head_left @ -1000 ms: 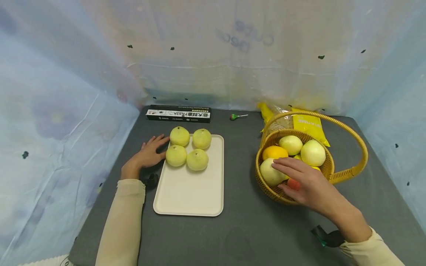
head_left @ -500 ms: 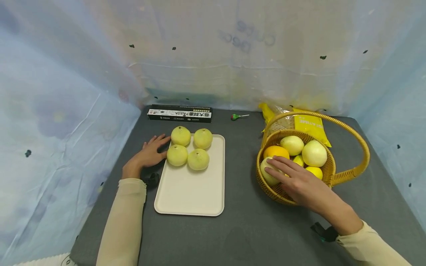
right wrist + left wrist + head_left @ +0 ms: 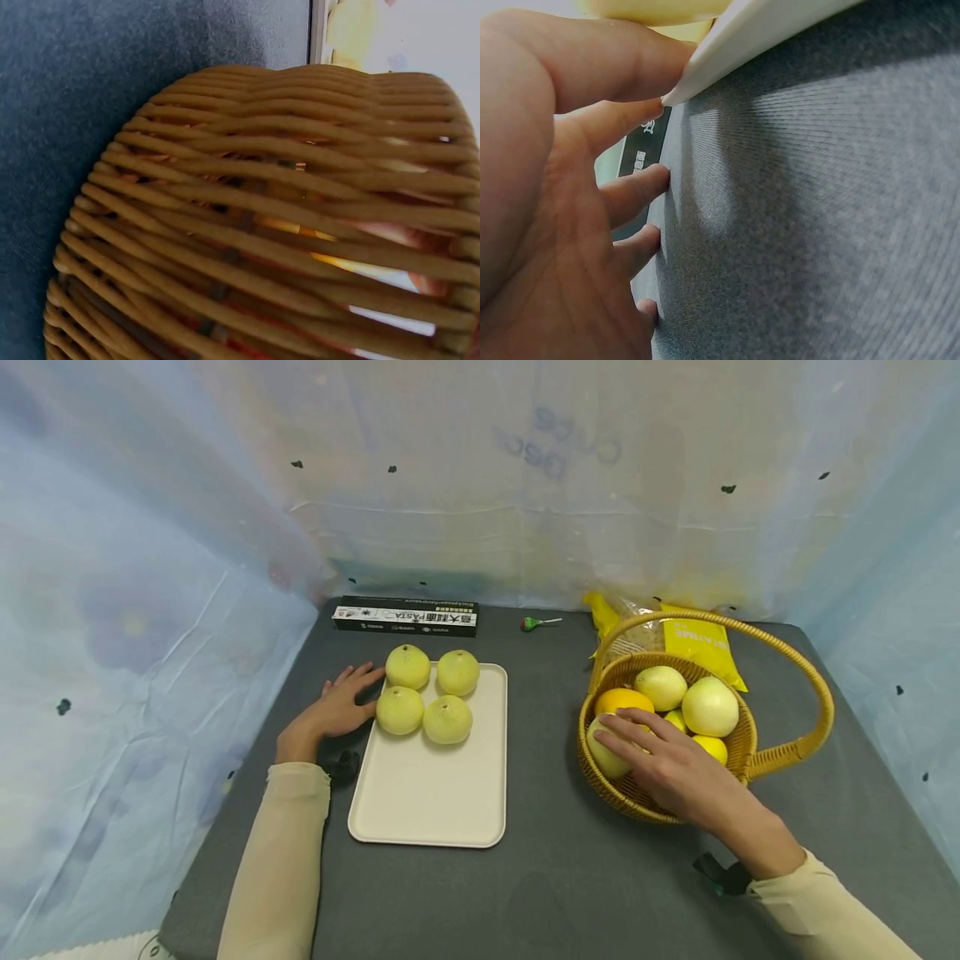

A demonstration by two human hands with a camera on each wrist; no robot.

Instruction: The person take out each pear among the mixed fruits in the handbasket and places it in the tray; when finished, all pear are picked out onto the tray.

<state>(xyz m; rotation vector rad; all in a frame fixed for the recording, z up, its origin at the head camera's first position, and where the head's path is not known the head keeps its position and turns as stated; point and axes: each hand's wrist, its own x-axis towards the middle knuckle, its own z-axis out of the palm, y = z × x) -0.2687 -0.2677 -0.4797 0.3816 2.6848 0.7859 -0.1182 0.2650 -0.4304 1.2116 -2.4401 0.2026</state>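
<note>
On a cream tray [image 3: 427,802] sit several pale green round fruits [image 3: 447,720], melon-like, grouped toward its far end. My left hand [image 3: 330,710] touches the tray's left rim with thumb and forefinger spread. In the left wrist view, the other fingers [image 3: 637,196] rest on the dark table. My right hand [image 3: 675,768] is inside a wicker basket [image 3: 750,727], its fingers over a pale green round fruit [image 3: 606,756] at the near left. That thumb is hidden, so how firmly the fruit is held does not show. The right wrist view shows mostly basket weave [image 3: 247,172].
An orange fruit [image 3: 624,699], pale green fruits [image 3: 709,706] and a yellow fruit [image 3: 711,747] share the basket, under its arched handle [image 3: 795,664]. Behind stand yellow packets [image 3: 697,647]. A black pasta box [image 3: 405,617] and a lollipop [image 3: 531,623] lie at the back.
My right hand has moved slightly left and farther over the near-left fruit. Its thumb and the reddish fruit, visible earlier, are now hidden. My left hand stays at the tray.
</note>
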